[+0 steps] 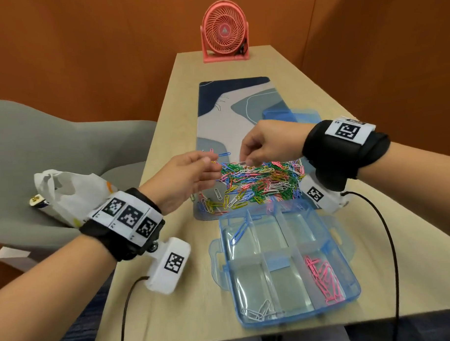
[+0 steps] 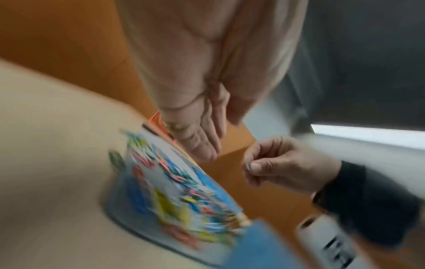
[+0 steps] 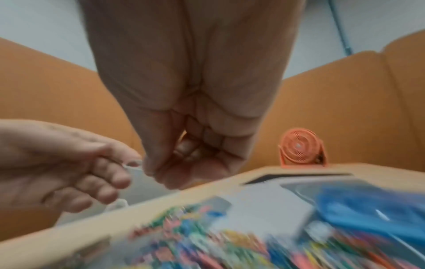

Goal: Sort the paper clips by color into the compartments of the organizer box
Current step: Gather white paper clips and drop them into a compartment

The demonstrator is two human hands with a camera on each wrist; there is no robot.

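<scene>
Above the near-left edge of the mixed paper clip pile [image 1: 260,180], the right hand [image 1: 269,143] pinches a white paper clip [image 1: 240,163] while the left hand [image 1: 186,179], thumb against fingers, pinches clips too small to identify, just beyond the open organizer box [image 1: 350,291] on the table [image 1: 193,311].
</scene>
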